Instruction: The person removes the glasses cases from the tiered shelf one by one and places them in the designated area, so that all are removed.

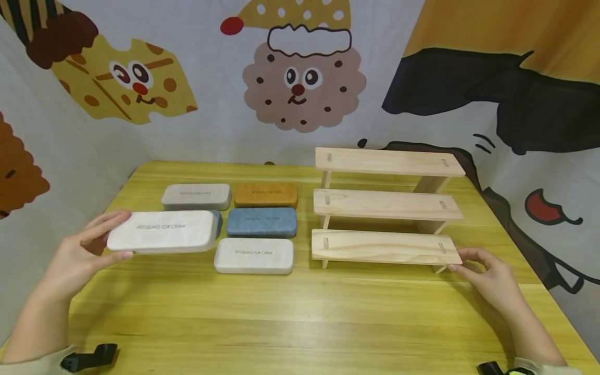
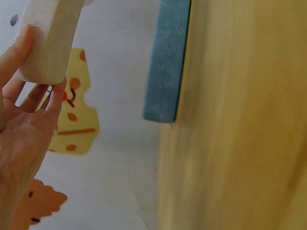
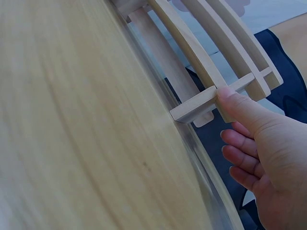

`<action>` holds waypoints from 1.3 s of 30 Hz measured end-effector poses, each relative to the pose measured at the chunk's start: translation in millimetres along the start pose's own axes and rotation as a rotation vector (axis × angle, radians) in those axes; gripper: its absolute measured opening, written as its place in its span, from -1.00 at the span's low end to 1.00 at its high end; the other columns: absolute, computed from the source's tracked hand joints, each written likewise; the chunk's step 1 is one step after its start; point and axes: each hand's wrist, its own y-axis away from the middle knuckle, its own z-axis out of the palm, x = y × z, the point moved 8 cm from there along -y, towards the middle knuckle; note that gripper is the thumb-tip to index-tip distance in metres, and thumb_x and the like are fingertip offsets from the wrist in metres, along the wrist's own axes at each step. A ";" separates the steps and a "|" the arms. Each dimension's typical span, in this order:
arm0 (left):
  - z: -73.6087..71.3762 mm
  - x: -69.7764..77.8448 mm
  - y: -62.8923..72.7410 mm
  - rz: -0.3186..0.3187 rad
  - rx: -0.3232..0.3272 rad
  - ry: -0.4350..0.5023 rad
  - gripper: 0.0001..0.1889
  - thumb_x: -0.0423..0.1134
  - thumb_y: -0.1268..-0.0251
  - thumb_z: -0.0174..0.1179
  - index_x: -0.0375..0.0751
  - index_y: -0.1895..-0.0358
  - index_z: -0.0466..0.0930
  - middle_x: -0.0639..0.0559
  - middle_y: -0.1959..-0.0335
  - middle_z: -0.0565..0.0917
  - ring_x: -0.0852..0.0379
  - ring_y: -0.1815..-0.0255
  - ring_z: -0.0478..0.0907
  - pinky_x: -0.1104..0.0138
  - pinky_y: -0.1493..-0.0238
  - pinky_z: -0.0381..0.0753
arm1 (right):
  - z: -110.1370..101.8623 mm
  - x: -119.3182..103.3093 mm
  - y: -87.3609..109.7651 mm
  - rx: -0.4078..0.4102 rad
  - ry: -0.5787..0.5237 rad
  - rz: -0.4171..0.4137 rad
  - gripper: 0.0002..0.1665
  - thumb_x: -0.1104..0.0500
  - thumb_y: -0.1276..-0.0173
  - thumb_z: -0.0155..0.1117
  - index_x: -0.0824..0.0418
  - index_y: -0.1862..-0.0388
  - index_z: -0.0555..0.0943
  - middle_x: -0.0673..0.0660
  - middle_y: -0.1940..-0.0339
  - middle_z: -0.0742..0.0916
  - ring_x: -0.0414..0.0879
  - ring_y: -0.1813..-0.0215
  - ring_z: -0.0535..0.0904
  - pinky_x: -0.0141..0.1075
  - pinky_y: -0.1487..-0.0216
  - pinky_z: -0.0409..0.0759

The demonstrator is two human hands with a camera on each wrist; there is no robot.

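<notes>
In the head view my left hand grips a white glasses case by its left end, thumb on the near side and fingers on the far side. It is raised off the table and mostly hides a blue glasses case. The left wrist view shows the held case well apart from the blue case on the table. My right hand pinches the right end of the lowest board on a three-tier wooden stand. In the right wrist view the thumb presses that board's end.
Right of the held case lie an orange case, another blue case and another white case. A grey case lies behind it. The yellow wooden table ends at a cartoon-printed curtain.
</notes>
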 end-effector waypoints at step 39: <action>6.5 -60.3 20.0 -0.109 -0.155 -0.018 -0.25 -0.47 -0.14 0.33 -0.25 -0.43 0.23 0.25 -0.35 0.21 0.54 -0.24 0.14 0.73 -0.11 0.16 | -0.6 -2.6 -0.1 0.004 0.008 0.005 -0.53 0.10 -0.16 0.48 0.34 0.05 0.58 -0.14 0.21 0.62 -0.58 0.07 0.35 -0.73 0.17 0.40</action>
